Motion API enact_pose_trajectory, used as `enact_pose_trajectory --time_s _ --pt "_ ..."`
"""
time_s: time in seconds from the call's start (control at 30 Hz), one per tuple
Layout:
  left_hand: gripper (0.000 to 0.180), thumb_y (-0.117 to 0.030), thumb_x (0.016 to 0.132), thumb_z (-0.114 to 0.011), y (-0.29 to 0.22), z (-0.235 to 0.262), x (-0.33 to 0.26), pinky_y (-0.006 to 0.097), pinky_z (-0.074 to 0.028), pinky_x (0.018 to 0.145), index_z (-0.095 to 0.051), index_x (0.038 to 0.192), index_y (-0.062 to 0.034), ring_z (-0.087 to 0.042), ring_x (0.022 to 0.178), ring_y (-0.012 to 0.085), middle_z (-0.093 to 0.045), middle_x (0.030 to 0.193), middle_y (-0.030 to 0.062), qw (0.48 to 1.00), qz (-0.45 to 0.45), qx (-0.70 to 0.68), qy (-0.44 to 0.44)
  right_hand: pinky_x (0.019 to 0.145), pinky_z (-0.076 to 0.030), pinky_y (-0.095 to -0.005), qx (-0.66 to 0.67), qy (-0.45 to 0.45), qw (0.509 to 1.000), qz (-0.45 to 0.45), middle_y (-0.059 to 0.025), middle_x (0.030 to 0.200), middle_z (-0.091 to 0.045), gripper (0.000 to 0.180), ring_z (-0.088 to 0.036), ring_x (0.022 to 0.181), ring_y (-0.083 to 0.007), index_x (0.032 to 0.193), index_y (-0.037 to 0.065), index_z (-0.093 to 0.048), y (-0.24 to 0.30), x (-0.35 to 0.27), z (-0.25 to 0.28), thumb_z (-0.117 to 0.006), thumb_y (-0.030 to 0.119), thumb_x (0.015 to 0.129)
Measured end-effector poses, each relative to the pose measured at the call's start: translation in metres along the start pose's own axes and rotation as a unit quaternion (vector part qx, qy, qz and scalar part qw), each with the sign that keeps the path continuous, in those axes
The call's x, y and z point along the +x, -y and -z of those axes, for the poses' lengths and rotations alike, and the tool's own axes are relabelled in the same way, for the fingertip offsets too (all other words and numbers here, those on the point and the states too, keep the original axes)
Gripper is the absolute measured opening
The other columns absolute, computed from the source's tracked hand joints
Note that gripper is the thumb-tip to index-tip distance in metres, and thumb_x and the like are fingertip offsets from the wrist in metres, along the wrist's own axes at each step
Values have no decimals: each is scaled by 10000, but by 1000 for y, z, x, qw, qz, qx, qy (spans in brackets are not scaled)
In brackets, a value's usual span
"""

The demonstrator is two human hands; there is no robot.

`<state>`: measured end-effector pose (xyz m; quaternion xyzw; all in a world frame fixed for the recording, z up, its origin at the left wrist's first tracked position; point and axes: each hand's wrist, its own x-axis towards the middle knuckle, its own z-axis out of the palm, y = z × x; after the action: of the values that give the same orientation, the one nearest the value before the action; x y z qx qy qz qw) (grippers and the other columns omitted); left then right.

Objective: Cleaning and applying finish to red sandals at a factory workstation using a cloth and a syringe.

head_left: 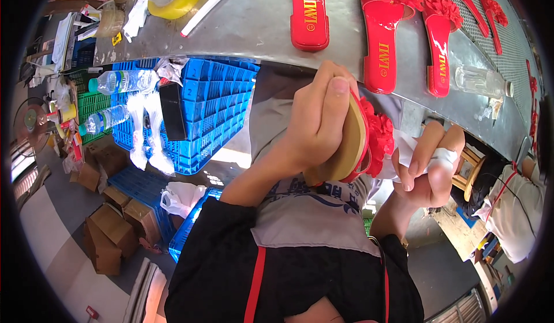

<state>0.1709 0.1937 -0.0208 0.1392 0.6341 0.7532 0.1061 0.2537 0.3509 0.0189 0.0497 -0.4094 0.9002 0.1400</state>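
Observation:
Over my lap, my left hand point(324, 115) is closed around a red slide sandal point(353, 144), its tan sole turned toward my palm. A ruffled red flower point(380, 141) decorates the strap on the right side. Close beside that flower, my right hand point(431, 164) pinches a white cloth or tissue point(404, 150). White tape point(443, 157) is wrapped around one of its fingers. Whether the cloth touches the sandal, I cannot tell. Ahead on the metal table point(254, 26) lie more glossy red sandals point(381, 52) with gold lettering, several of them with matching flowers.
A clear bottle point(482, 81) lies at the table's right edge. Farther left are a white marker point(209, 8) and a yellow tape roll point(183, 0). Beside my left arm, stacked blue crates point(216, 106) carry water bottles point(124, 82) and a black phone point(172, 112). Cardboard boxes point(107, 236) sit below.

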Motion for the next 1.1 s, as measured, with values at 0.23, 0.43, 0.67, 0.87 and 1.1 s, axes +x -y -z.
enact_pose_trajectory --time_s 0.23,0.43,0.67,0.87,1.1 --pt "328 -330 1018 -429 7 9 -6 379 -561 725 -470 964 -8 -570 689 189 -511 775 121 996 -74 -25 30 450 -280 -203 -458 -56 887 16 -73 814 -535 186 -399 498 -54 1055 -19 -532 -4 -10 -9 -629 96 947" --pt "839 -531 557 -928 12 22 7 368 -446 576 -517 1071 -10 -545 644 264 -587 843 146 970 -220 53 84 555 -362 -238 -557 9 828 67 -109 814 -614 170 -511 632 -133 995 -72 -684 -2 2 -22 -681 42 870" --pt "841 -499 558 -940 8 24 5 370 -447 607 -515 1101 -17 -552 691 274 -574 862 145 966 -223 86 102 668 -490 -302 -579 67 809 75 -173 899 -682 230 -632 756 -251 996 -66 -713 -4 0 -27 -700 -71 767" --pt "830 -453 631 -911 29 28 2 340 -456 683 -458 1167 -10 -569 766 224 -560 904 144 975 -180 82 97 710 -498 -304 -563 50 825 29 -179 921 -668 256 -637 795 -256 1031 -74 -694 -10 -3 -23 -651 -131 785" --pt "756 -425 622 -906 18 24 7 369 -483 694 -505 1101 1 -592 758 294 -572 925 152 985 -146 67 67 739 -512 -305 -570 68 816 65 -191 950 -676 241 -646 813 -265 1052 -71 -695 -13 8 -23 -677 -100 814"
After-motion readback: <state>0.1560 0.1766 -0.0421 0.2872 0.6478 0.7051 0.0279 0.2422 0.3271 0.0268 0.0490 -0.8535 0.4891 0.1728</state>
